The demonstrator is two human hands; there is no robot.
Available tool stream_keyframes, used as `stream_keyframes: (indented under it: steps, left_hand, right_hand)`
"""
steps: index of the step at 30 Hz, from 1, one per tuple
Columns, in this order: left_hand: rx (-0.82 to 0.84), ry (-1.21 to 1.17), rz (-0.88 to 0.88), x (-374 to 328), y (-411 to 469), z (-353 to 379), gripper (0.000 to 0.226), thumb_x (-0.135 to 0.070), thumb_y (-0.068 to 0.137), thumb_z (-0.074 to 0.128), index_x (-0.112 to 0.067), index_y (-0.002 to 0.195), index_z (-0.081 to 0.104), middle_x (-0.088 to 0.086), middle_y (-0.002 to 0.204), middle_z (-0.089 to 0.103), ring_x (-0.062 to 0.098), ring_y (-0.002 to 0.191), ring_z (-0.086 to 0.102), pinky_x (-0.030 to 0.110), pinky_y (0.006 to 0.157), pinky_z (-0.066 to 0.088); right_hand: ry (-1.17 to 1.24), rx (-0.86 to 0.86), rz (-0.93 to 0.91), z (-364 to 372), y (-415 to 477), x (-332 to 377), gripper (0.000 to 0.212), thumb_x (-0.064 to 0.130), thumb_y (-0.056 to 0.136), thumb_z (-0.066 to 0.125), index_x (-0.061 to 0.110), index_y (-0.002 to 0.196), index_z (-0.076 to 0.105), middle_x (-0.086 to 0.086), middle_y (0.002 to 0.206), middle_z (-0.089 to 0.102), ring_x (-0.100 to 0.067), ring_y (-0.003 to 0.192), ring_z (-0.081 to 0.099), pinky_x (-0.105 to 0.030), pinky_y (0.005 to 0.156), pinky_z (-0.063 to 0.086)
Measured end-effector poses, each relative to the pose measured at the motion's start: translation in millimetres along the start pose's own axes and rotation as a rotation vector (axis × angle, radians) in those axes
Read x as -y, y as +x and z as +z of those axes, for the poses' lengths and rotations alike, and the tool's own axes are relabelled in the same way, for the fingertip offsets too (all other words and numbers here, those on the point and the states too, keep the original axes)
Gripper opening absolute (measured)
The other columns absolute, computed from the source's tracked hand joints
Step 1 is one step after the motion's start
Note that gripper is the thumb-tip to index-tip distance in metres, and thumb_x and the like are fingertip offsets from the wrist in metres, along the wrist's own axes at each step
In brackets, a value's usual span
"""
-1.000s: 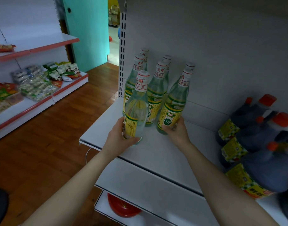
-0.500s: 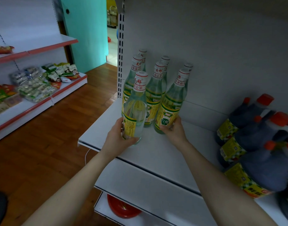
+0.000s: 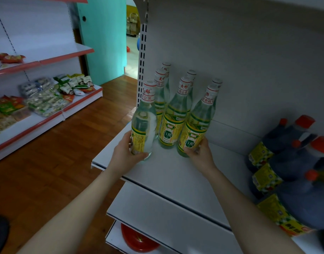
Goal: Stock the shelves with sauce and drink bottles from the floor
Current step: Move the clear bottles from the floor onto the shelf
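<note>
Tall, clear glass bottles (image 3: pixel 174 116) with slim necks, white caps and glossy yellow-and-green paper labels are standing in a tight cluster at the back left of a smooth white metal shelf (image 3: pixel 175 173), beside a slotted steel upright (image 3: pixel 142 52). The left hand (image 3: pixel 124 153) is wrapping its fingers round the lower body of the left bottle (image 3: pixel 143 129), which is sitting at the front left of the cluster near the shelf's edge; whether its base is resting on the shelf cannot be told. The right hand (image 3: pixel 199 153) is curling its fingers and thumb round the bottom of the right bottle (image 3: pixel 196 125), which is standing just beside the cluster's front row. Each front label is showing the characters 白醋 on a green panel, and the white neck bands are carrying red characters, 公司 among them; the left bottle is turning its small-print side toward the camera, too fine to read. To the right, squat dark plastic jugs (image 3: pixel 295 162) with orange caps and yellow checked labels are lying stacked against each other on the same shelf. A shiny red rounded object (image 3: pixel 137 239) is sitting on a lower shelf. Across the brown wooden floor (image 3: pixel 47 171), crinkly plastic snack packets (image 3: pixel 45 96) are lying piled on red-edged white shelving.
</note>
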State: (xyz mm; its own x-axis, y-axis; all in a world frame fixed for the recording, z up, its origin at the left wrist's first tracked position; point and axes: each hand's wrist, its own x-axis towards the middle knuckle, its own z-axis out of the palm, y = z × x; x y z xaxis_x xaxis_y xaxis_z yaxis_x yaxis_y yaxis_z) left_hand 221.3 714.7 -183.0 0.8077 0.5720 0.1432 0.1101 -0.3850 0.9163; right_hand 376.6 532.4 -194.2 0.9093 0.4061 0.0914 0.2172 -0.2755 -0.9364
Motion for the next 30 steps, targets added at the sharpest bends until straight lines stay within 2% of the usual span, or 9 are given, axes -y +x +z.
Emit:
stream_keyframes:
  steps: [5,12,17,19,22,24,26,27,30]
  left_hand:
    - [0.002,-0.016,0.001,1.4,6.0,-2.0,0.077,-0.014,0.068,0.080,-0.021,0.133,0.038,-0.008,0.108,0.051,0.012,0.100,0.050,0.027,0.082,0.045]
    - [0.005,-0.024,0.005,2.9,9.2,-1.1,0.076,-0.013,0.070,0.079,-0.021,0.133,0.038,-0.010,0.109,0.050,0.011,0.101,0.049,0.028,0.085,0.045]
    - [0.007,-0.029,0.002,2.8,11.1,-3.8,0.076,-0.013,0.069,0.080,-0.021,0.132,0.039,-0.011,0.108,0.051,0.011,0.099,0.051,0.029,0.085,0.046]
    - [0.003,-0.034,0.002,2.5,11.6,-4.9,0.075,-0.012,0.069,0.079,-0.021,0.132,0.040,-0.013,0.104,0.051,0.008,0.096,0.051,0.025,0.082,0.045]
    - [-0.028,-0.042,-0.004,1.1,13.0,-4.4,0.074,-0.012,0.069,0.079,-0.021,0.131,0.040,-0.016,0.103,0.050,0.002,0.094,0.049,0.013,0.074,0.042]
    - [-0.077,-0.053,-0.003,0.7,14.5,-2.1,0.072,-0.011,0.068,0.080,-0.020,0.129,0.042,-0.013,0.107,0.051,0.001,0.094,0.050,0.007,0.071,0.041]
    - [-0.142,-0.015,0.004,2.2,16.4,0.4,0.071,-0.017,0.065,0.082,-0.021,0.126,0.045,-0.007,0.113,0.054,0.004,0.097,0.050,0.016,0.078,0.045]
    - [-0.164,0.019,-0.002,3.5,17.4,1.4,0.073,-0.020,0.065,0.082,-0.021,0.127,0.044,-0.005,0.116,0.053,0.006,0.100,0.049,0.023,0.081,0.044]
    - [-0.170,0.049,-0.016,5.8,19.1,1.3,0.075,-0.023,0.065,0.082,-0.019,0.129,0.043,-0.004,0.116,0.048,0.006,0.102,0.042,0.025,0.083,0.040]
  right_hand:
    - [0.010,0.054,0.021,-6.3,-1.6,1.9,0.063,0.000,0.080,0.065,0.004,0.133,0.031,-0.003,0.124,0.047,-0.015,0.112,0.048,-0.028,0.093,0.040]
    - [0.022,0.045,0.027,-9.0,-3.8,3.0,0.062,-0.004,0.080,0.064,0.003,0.132,0.032,-0.004,0.125,0.047,-0.019,0.115,0.049,-0.036,0.100,0.041]
    - [0.013,0.038,0.015,-6.9,-5.3,4.9,0.059,-0.003,0.081,0.063,0.003,0.131,0.033,-0.002,0.119,0.047,-0.014,0.109,0.049,-0.026,0.090,0.040]
    - [0.013,0.038,0.012,-6.3,-6.0,5.6,0.057,-0.004,0.082,0.062,0.003,0.130,0.033,0.001,0.117,0.047,-0.014,0.107,0.049,-0.020,0.083,0.042]
    - [0.011,0.042,-0.001,-7.1,-6.4,4.5,0.056,-0.006,0.081,0.062,0.001,0.130,0.033,0.000,0.116,0.047,-0.014,0.106,0.048,-0.001,0.069,0.043]
    - [0.007,0.037,0.001,-8.2,-5.9,3.2,0.057,-0.005,0.081,0.063,0.001,0.129,0.034,-0.001,0.116,0.048,-0.016,0.107,0.050,-0.007,0.075,0.044]
    - [0.003,0.033,0.012,-7.9,-5.5,3.5,0.057,-0.004,0.081,0.063,0.001,0.129,0.034,-0.002,0.117,0.048,-0.016,0.106,0.050,-0.022,0.083,0.043]
    - [0.002,0.034,0.012,-7.7,-5.7,3.8,0.056,-0.004,0.081,0.063,0.000,0.129,0.034,-0.003,0.117,0.048,-0.014,0.104,0.050,-0.022,0.083,0.041]
    - [0.002,0.040,0.000,-7.5,-6.5,4.1,0.054,-0.005,0.081,0.061,-0.002,0.128,0.034,-0.003,0.116,0.048,-0.013,0.102,0.048,-0.006,0.068,0.044]
